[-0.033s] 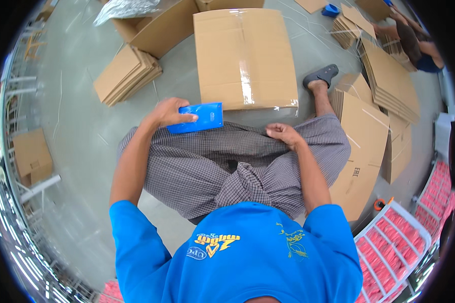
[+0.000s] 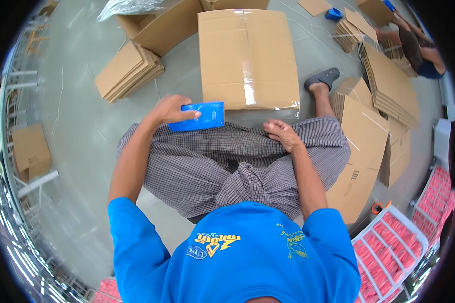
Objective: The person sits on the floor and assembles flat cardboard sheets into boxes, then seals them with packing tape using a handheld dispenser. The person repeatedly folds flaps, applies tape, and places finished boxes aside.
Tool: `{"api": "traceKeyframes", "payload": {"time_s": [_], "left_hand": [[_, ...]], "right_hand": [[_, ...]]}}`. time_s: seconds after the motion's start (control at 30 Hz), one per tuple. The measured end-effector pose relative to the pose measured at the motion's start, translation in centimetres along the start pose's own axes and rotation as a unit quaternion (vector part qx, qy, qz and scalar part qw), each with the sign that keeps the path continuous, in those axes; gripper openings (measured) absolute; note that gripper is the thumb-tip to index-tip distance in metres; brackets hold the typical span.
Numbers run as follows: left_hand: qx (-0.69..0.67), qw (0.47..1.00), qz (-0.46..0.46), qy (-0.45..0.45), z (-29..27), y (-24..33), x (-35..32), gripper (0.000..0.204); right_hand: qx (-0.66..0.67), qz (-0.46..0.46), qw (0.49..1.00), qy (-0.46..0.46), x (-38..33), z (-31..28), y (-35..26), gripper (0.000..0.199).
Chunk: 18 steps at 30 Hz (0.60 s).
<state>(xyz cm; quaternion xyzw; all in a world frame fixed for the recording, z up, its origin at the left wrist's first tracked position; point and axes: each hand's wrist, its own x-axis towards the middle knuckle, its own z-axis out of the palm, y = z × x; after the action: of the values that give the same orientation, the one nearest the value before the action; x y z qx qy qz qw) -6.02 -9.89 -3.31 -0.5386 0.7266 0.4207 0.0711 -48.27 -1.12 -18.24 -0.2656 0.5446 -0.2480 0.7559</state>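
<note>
Blue glossy flat-sided item (image 2: 207, 115) is in the left hand (image 2: 173, 110): thumb across the upper face, remaining fingers mostly hidden. Its free end points right, toward the right hand's side. It overlaps the edge of the checked cloth (image 2: 217, 144) over the legs in view; can't tell if it touches.

Right hand (image 2: 283, 134) sits to the right of the item, well apart from it, just over the cloth. Fingers loosely curled; can't tell if they pinch cloth or anything thin.

Just beyond both hands: closed carton (image 2: 220, 55), clear shiny tape (image 2: 247, 70) running down its middle, near edge close to the blue item. Beyond the right hand, one foot in a dark clog (image 2: 323, 79).

Farther out, past the left hand: stack of flat cardboard (image 2: 127, 73), then an open carton (image 2: 169, 25) with clear plastic film (image 2: 129, 7) at its corner. Well left of the left hand, a smaller brown box (image 2: 31, 151).

Right of the right hand: large flat cardboard sheets (image 2: 361, 146), more stacks behind, and a co-worker (image 2: 412, 48) at far upper right. Nearer the body on that side, pale-framed racks (image 2: 389, 237) of pink material.
</note>
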Motion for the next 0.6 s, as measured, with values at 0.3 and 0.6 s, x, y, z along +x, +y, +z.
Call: {"api": "traceKeyframes", "payload": {"time_s": [0.3,0.6], "left_hand": [[0.099,0.992,0.063,0.048,-0.3,-0.7,-0.6,0.07],[0.201,0.974,-0.091,-0.053,-4.2,-7.7,-6.6,0.07]], "right_hand": [[0.33,-0.105,0.861,0.374,3.1,5.2,-3.7,0.042],[0.318,-0.078,0.876,0.355,1.9,3.7,-4.3,0.037]]}}
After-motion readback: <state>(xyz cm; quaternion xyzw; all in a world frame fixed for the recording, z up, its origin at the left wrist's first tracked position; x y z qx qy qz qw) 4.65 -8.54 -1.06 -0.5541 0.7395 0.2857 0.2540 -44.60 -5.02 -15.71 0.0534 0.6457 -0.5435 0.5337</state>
